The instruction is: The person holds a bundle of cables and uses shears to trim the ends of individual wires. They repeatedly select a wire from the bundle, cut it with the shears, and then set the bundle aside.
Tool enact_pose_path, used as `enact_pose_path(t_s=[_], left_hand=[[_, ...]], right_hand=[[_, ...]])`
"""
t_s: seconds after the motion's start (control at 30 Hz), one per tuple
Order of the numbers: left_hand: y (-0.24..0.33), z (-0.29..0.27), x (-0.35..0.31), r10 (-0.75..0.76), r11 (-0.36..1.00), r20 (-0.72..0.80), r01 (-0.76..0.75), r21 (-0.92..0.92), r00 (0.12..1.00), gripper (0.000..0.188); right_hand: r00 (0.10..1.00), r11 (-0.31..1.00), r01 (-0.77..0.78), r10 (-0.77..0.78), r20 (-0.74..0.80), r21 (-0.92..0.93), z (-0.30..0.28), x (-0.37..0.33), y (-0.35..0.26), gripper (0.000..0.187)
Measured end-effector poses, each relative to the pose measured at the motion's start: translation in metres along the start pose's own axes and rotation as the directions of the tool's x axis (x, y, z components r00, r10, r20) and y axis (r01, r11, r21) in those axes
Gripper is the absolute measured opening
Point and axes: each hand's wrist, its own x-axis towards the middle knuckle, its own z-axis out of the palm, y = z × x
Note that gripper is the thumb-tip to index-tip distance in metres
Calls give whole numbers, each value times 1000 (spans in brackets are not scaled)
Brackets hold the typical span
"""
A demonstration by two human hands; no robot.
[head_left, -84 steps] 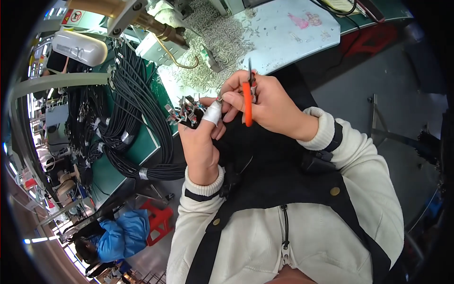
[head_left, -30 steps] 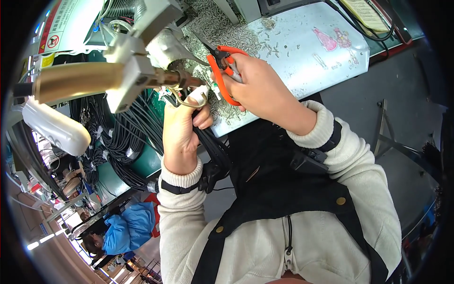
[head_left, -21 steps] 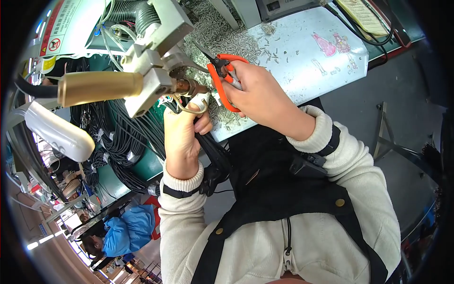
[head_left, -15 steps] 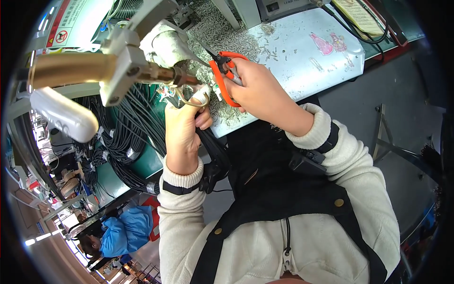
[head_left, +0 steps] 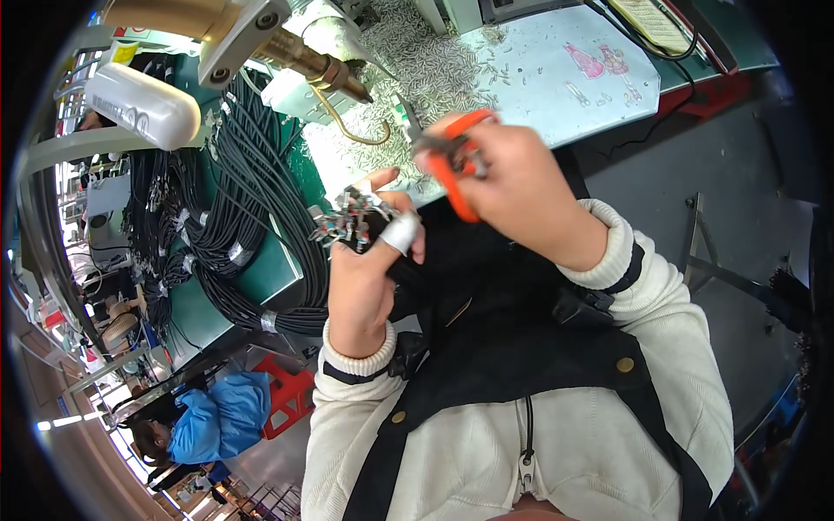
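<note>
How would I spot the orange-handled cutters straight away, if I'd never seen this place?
Start with the pale board at the top, partly covered in small silvery pieces. By its near edge, the person's right hand grips the cutters, dark blades pointing up and left. Their bright orange handles set them apart from the silvery pieces.

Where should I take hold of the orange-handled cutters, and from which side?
By the orange handles, likely best from the picture's lower right, where the right hand has its grip. The dark blades point up and left, toward the loose metal pieces, so that end looks worth avoiding. Blur hides the exact contact.
</note>
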Motion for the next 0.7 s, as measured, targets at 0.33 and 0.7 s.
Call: enact_pose_path(t_s=[0.33, 0.7], left_hand=[[-3, 0, -11, -50, 998, -15, 51, 30, 999, 19], [-2, -6, -16, -3, 1000, 1, 3, -19, 1000, 20]], right_hand=[[963, 971, -174, 134, 232, 162, 9, -19, -2, 22], [791, 726, 608, -590, 162, -323, -1, -26, 4, 23]])
